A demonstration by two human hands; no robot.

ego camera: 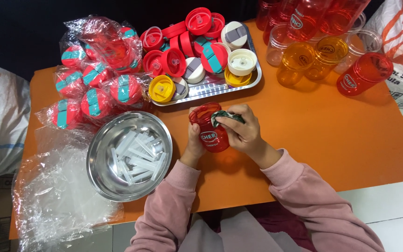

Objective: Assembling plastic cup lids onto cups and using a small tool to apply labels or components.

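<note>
A red see-through plastic bottle (209, 134) lies tilted over the orange table (323, 135), its open mouth toward the tray. My left hand (194, 144) grips the bottle from behind and below. My right hand (243, 130) presses a crumpled green-and-white cloth (225, 116) against the bottle's mouth and side. Both sleeves are pink.
A steel bowl (103, 149) of clear plastic straws sits left of the hands. A metal tray (239, 84) holds several red, yellow and white lids. Wrapped red lids (94, 84) lie at far left, empty clear bags (57, 196) below. Orange, red and clear bottles (323, 51) stand at back right.
</note>
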